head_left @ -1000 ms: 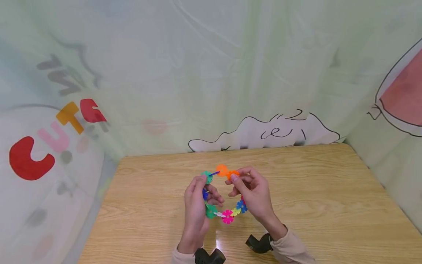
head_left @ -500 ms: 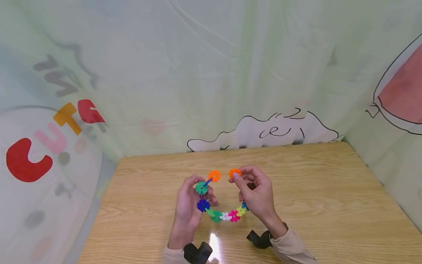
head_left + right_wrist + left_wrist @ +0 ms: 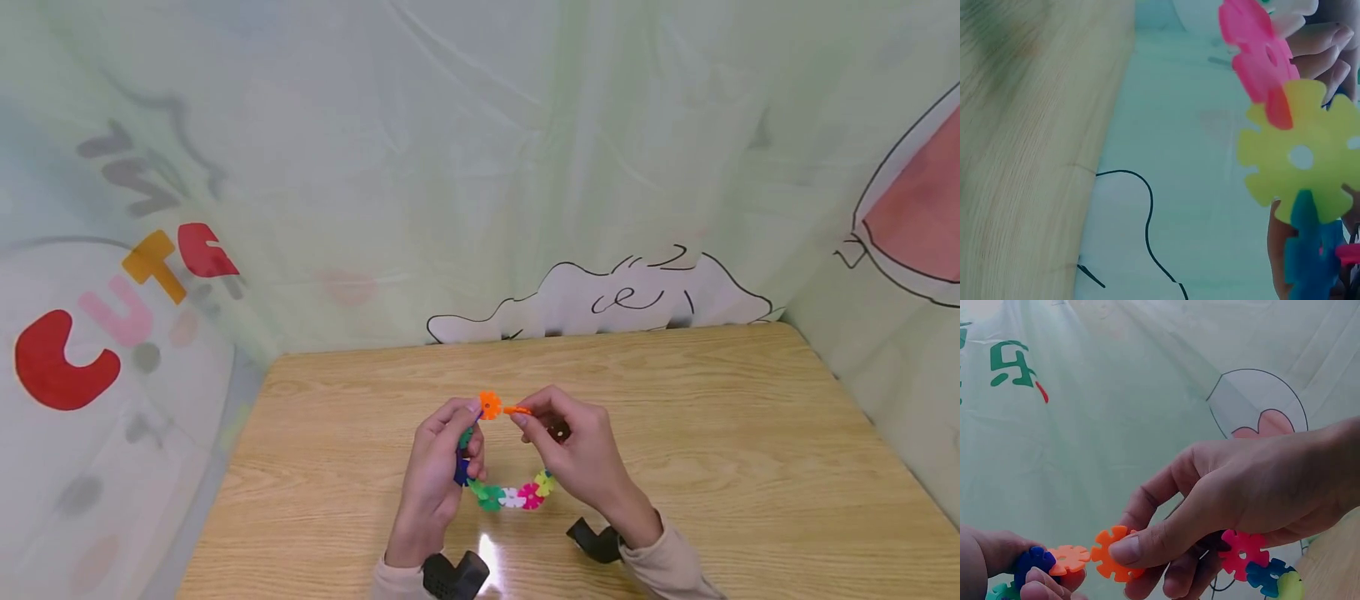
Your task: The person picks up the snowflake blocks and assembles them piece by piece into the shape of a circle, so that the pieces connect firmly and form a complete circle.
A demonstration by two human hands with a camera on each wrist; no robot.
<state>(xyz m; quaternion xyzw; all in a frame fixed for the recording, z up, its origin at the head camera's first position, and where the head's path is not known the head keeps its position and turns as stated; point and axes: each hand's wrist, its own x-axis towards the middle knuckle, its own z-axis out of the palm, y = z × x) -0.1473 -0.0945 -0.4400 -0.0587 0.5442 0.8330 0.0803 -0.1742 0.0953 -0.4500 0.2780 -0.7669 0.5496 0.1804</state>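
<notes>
A curved chain of flower-shaped interlocking plastic discs hangs between both hands, with green [image 3: 491, 498], white [image 3: 512, 497], pink [image 3: 531, 496] and yellow [image 3: 545, 482] discs along its bottom. My left hand [image 3: 435, 458] pinches a dark blue disc [image 3: 1035, 565] joined to an orange disc [image 3: 1069, 559]. Between thumb and fingers, my right hand [image 3: 581, 450] pinches a second orange disc [image 3: 1116, 553], seen edge-on in the head view. The two orange discs face each other edge to edge; whether they touch, I cannot tell. The right fingers hide part of the chain.
The wooden table [image 3: 337, 483] lies beneath the hands. A printed cloth [image 3: 375, 208] hangs behind it and at both sides. Black wrist devices [image 3: 455, 575] sit on both wrists.
The orange discs, apart half a second ago, are now close together. My right hand has turned its disc edge-on. My left thumb has moved up beside the left orange disc.
</notes>
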